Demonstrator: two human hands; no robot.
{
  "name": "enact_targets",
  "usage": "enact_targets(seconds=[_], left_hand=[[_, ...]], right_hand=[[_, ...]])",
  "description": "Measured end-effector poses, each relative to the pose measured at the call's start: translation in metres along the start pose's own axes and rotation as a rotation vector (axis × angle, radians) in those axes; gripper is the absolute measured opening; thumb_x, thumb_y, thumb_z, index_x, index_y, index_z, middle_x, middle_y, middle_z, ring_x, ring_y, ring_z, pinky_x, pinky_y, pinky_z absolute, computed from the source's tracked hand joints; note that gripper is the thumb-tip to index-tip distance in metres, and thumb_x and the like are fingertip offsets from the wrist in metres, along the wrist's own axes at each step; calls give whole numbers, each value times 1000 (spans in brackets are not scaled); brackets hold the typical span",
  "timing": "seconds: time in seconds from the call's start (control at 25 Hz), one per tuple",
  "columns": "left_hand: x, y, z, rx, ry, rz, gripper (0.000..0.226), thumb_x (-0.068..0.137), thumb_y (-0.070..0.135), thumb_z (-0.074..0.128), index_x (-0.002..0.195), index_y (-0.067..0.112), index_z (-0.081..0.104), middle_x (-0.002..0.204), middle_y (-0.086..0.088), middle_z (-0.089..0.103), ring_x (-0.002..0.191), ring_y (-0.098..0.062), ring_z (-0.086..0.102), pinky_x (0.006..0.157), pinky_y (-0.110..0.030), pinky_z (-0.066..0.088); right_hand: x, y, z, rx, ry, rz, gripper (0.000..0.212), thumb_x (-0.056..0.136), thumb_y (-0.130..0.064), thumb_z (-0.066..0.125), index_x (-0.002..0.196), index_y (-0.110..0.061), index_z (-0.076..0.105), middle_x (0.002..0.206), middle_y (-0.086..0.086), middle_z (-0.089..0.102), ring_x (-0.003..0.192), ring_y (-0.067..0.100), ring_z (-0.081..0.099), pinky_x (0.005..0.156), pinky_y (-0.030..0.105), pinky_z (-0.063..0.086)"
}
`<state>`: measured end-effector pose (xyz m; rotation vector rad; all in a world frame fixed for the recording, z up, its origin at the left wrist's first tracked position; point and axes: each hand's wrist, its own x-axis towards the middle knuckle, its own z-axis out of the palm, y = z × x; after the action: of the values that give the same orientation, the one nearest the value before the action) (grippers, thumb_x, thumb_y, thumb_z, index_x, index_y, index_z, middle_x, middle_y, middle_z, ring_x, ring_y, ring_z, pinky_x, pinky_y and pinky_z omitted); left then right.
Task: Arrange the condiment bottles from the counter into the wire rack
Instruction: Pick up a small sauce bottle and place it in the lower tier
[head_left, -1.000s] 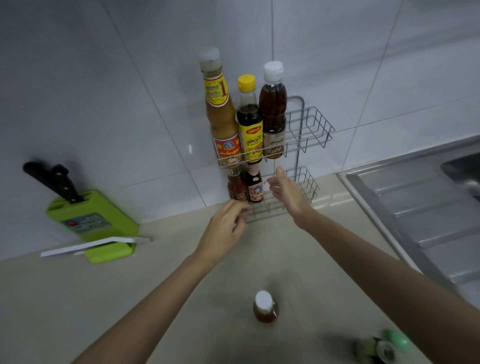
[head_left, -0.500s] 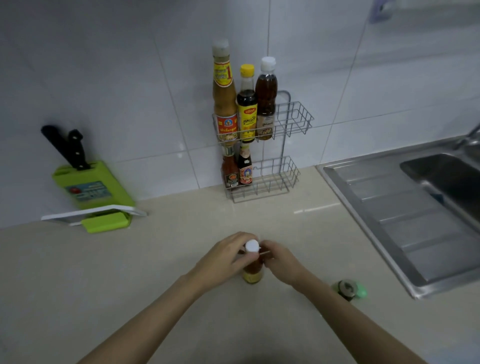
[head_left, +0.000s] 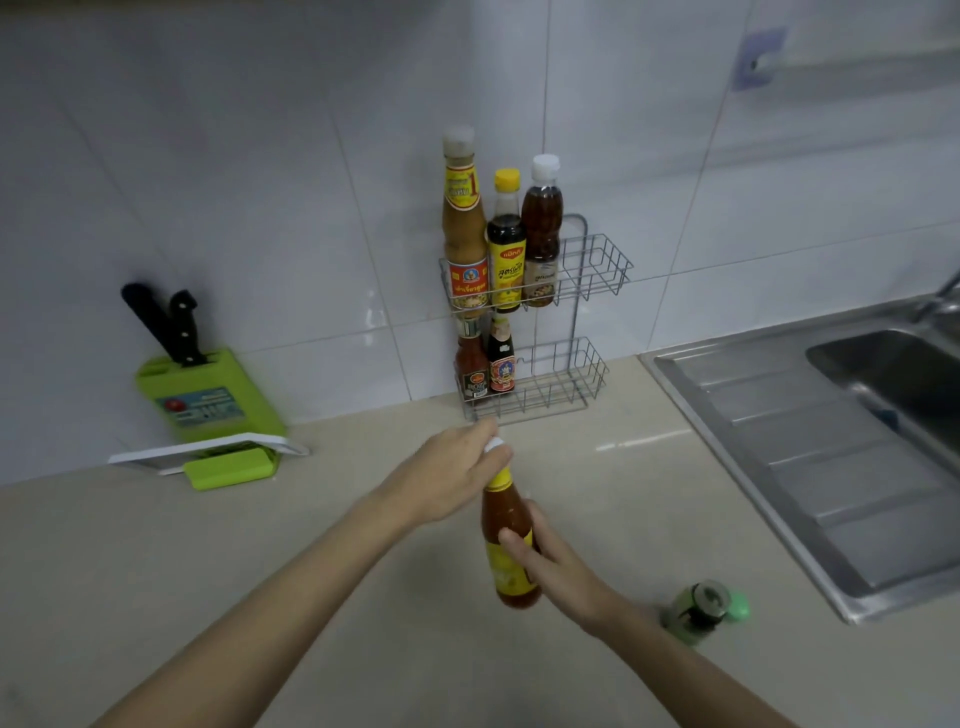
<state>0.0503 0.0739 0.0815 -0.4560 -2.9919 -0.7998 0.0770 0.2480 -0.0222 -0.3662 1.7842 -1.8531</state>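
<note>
Orange chili sauce bottle (head_left: 506, 540) held off the beige counter (head_left: 208, 561): left hand (head_left: 457, 473) closed round its white cap, right hand (head_left: 545, 556) wrapping the yellow label; wire rack (head_left: 582, 312) beyond.

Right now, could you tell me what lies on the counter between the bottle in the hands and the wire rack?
Nothing: in the head view only bare counter lies between the held bottle and the wire rack.

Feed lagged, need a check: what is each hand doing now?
Left hand: closed on the white cap of the chili sauce bottle.
Right hand: fingers wrapped round the same bottle's body.
</note>
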Motion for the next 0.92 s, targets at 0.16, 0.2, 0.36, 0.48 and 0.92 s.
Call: enact_targets(seconds=[0.16, 0.2, 0.36, 0.48, 0.92], left_hand=[[17, 12, -39, 531, -69, 91, 56, 101, 53, 17, 71, 22, 53, 82, -7, 70, 82, -29, 66, 72, -41, 54], [18, 14, -43, 568, -94, 97, 56, 102, 51, 18, 61, 22, 44, 79, -8, 68, 80, -30, 65, 72, -41, 54], [24, 23, -49, 553, -33, 265, 52, 103, 34, 29, 54, 20, 23, 59, -4, 48, 63, -32, 58, 61, -42, 51], [21, 18, -43, 361, 63, 377, 46, 99, 38, 24, 59, 20, 37, 55, 1, 43, 52, -24, 47, 51, -40, 44], [28, 34, -48, 126, 32, 162, 49, 100, 35, 34, 54, 19, 36, 49, 0, 37, 55, -23, 44, 53, -37, 34]], right_hand=[[-6, -18, 18, 265, -39, 117, 51, 74, -53, 66, 118, -30, 54, 90, 7, 67, 79, 25, 66, 74, 40, 54], [-6, -22, 21, 312, -13, 125, 56, 70, -54, 69, 115, -24, 55, 82, 9, 66, 69, 26, 64, 66, 37, 53], [-7, -36, 15, 428, -128, 118, 69, 66, -62, 72, 100, -5, 55, 71, 14, 58, 52, 25, 57, 53, 31, 49], [-9, -42, 10, 586, -428, 147, 60, 79, -62, 53, 96, -5, 53, 70, 12, 56, 51, 22, 58, 52, 28, 49], [2, -58, 10, 851, -727, 185, 59, 77, -60, 60, 93, -5, 47, 66, 6, 59, 45, 17, 61, 46, 27, 54]])
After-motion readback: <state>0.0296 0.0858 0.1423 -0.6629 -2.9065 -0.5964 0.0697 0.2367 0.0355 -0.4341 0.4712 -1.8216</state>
